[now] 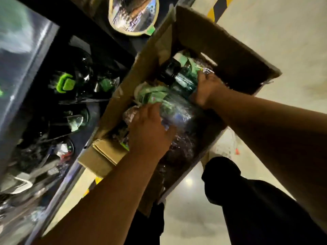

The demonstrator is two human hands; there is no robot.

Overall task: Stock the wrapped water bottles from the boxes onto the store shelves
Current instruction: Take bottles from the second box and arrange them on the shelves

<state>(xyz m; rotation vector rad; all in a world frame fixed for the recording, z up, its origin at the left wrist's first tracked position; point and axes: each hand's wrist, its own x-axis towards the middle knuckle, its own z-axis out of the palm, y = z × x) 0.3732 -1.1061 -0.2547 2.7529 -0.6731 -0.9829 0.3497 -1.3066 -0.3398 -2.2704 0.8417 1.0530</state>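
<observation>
Both my arms bare, stretched forward. Left hand (150,133): back up, fingers curled down. Right hand (208,91): beyond the left and to its right, wrist bent, fingertips curled out of sight. Each grips the wrapped bottles (178,110) between them.

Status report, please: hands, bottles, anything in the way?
Right hand grips black-capped bottle in the cardboard box. Left hand grips wrapped bottle beside it. Neither on the shelf yet. Raised flap close by.

Cardboard box (230,55) open, full of wrapped bottles (152,97). Right grip (207,91) curls round black-capped bottle (182,80). Left grip (148,131) rests on clear-wrapped bottle (178,112) just beside; hold blurred. Stocked shelf (31,68) at left.
</observation>
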